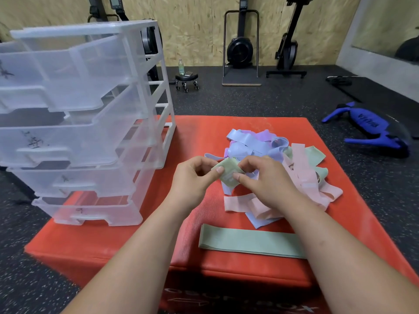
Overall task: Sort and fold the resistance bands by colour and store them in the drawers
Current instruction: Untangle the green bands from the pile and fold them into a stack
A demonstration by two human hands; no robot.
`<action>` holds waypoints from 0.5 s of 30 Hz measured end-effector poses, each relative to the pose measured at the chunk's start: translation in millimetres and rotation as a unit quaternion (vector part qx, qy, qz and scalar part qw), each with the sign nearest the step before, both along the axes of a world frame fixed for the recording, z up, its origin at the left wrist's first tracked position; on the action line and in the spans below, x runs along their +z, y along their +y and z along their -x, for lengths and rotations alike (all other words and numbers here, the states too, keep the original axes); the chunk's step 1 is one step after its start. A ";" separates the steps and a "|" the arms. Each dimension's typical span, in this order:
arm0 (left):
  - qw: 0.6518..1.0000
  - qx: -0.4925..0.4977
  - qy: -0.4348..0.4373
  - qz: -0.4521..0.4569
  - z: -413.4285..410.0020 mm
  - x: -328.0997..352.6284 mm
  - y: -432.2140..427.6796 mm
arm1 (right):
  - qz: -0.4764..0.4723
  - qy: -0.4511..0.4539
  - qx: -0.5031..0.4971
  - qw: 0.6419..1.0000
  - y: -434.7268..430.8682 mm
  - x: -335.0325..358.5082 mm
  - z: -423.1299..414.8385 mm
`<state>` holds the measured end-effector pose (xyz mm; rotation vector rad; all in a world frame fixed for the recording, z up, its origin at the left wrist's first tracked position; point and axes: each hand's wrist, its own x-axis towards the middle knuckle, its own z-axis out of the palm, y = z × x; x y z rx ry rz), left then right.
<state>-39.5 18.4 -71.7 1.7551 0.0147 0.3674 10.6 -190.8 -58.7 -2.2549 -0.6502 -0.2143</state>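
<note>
Resistance band, green (pixel 227 172), folded small, is pinched between our left hand (pixel 195 177) and right hand (pixel 264 180) above the mixed pile (pixel 294 168); slack fingers let it spring open and drop among other colours.

Both your forearms reach forward and converge at centre, bare, no sleeves. Your left hand (pixel 192 177) is palm-down, thumb and fingers pinched together. Your right hand (pixel 265 180) mirrors it, thumb tip forward, fingers curled. The two hands sit nearly touching, knuckles up.
</note>
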 end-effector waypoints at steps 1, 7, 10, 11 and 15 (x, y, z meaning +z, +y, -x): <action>1.000 -0.003 -0.007 -0.011 -0.2 1.0 -1.5 | 0.002 0.000 0.011 1.000 -0.3 2.7 1.2; 0.998 -0.047 -0.016 0.035 -2.4 5.7 -12.5 | -0.112 0.067 0.030 0.991 -2.4 16.9 6.3; 0.995 -0.097 0.020 -0.013 -3.5 -0.1 -13.8 | -0.226 0.119 0.029 0.966 -5.6 22.6 9.2; 0.993 -0.105 0.029 -0.038 -4.0 -2.7 -15.1 | -0.242 0.125 0.024 0.962 -7.7 22.4 9.0; 0.994 -0.083 0.013 -0.069 -6.3 -6.5 -16.9 | -0.223 0.127 0.010 0.966 -17.4 19.6 9.3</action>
